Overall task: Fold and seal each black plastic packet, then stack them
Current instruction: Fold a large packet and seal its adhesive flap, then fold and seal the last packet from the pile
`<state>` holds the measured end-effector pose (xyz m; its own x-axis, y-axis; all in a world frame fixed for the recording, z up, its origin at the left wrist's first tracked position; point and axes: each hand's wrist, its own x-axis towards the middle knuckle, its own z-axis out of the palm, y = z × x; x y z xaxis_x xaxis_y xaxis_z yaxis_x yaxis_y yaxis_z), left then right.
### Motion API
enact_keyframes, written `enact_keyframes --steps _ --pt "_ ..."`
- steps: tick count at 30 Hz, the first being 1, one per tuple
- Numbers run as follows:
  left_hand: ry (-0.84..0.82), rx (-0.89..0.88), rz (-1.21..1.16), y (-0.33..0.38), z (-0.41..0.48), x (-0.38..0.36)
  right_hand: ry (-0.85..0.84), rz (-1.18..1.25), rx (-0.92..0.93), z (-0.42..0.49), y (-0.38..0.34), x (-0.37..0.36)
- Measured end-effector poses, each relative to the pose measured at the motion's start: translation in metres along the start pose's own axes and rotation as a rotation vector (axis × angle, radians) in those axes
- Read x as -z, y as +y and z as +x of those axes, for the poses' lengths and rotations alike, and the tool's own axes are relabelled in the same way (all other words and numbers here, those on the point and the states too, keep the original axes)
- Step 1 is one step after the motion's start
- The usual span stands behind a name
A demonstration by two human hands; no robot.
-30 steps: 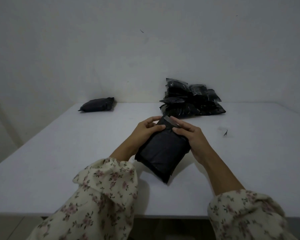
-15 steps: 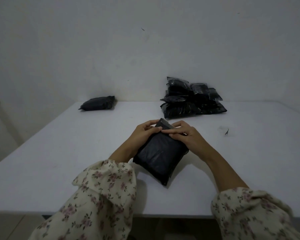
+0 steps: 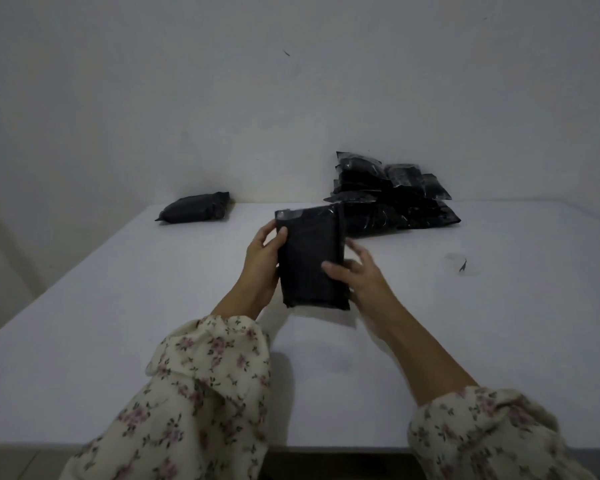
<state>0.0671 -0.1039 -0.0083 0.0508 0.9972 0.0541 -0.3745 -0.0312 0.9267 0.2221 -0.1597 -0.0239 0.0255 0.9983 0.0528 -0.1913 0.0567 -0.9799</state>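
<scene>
We've got the packet (image 3: 310, 258) held upright over the bench (image 3: 118, 306) btw both grips; we'd press along the fold down its right side, end to end, so the seal takes w/o wrinkles. It's matte black, plump, oblong, w/ a glossy strip up top. Left grip (image 3: 262, 258) clasps its left edge, right grip (image 3: 361, 275) pinches it low on the right, fingers spread behind.

Head-worn camera looks forward and down across the table (image 3: 146, 306).
</scene>
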Motion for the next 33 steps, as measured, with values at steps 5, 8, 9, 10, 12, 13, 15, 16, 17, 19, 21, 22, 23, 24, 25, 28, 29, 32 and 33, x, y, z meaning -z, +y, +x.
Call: enact_keyframes --steps 5,8,9,10,12,13,15,16,17,19,21,22,23,24,25,28,29,32,33 --pt "0.12 -0.015 0.175 -0.012 0.03 0.021 0.203 -0.528 0.295 0.024 0.028 -0.034" --pt "0.317 -0.096 0.746 -0.021 0.049 0.057 0.467 -1.081 0.61 0.057 0.043 -0.049" --pt "0.366 -0.103 0.931 -0.023 0.053 0.072 0.528 -1.218 0.679 0.069 0.05 -0.054" --pt "0.396 -0.102 1.092 -0.025 0.056 0.086 0.557 -1.309 0.726 0.08 0.057 -0.059" --pt "0.388 -0.12 1.281 -0.026 0.064 0.109 0.541 -1.452 0.795 0.103 0.067 -0.07" --pt "0.365 -0.143 1.31 -0.026 0.07 0.116 0.531 -1.517 0.813 0.114 0.07 -0.075" --pt "0.313 -0.195 1.362 -0.026 0.087 0.126 0.524 -1.613 0.812 0.138 0.072 -0.084" --pt "0.286 -0.215 1.41 -0.027 0.097 0.129 0.52 -1.654 0.789 0.15 0.072 -0.086" --pt "0.26 -0.232 1.457 -0.028 0.108 0.131 0.518 -1.694 0.738 0.164 0.073 -0.089" --pt "0.216 -0.257 1.521 -0.03 0.13 0.133 0.504 -1.749 0.579 0.19 0.074 -0.092" --pt "0.202 -0.276 1.568 -0.032 0.15 0.133 0.49 -1.76 0.423 0.214 0.075 -0.092" --pt "0.208 -0.288 1.593 -0.034 0.16 0.132 0.481 -1.766 0.34 0.225 0.075 -0.092" --pt "0.219 -0.3 1.623 -0.034 0.169 0.132 0.489 -1.764 0.269 0.235 0.077 -0.09" --pt "0.229 -0.307 1.657 -0.035 0.177 0.131 0.484 -1.737 0.221 0.246 0.08 -0.088" --pt "0.239 -0.307 1.688 -0.035 0.185 0.131 0.466 -1.698 0.191 0.255 0.082 -0.085" --pt "0.273 -0.258 1.721 -0.034 0.206 0.131 0.43 -1.638 0.119 0.273 0.084 -0.078" --pt "0.282 -0.219 1.711 -0.033 0.211 0.13 0.428 -1.622 0.105 0.277 0.082 -0.076" --pt "0.283 -0.091 1.636 -0.034 0.222 0.129 0.411 -1.562 0.102 0.287 0.083 -0.07" --pt "0.281 -0.071 1.63 -0.034 0.223 0.129 0.407 -1.543 0.105 0.29 0.083 -0.068"
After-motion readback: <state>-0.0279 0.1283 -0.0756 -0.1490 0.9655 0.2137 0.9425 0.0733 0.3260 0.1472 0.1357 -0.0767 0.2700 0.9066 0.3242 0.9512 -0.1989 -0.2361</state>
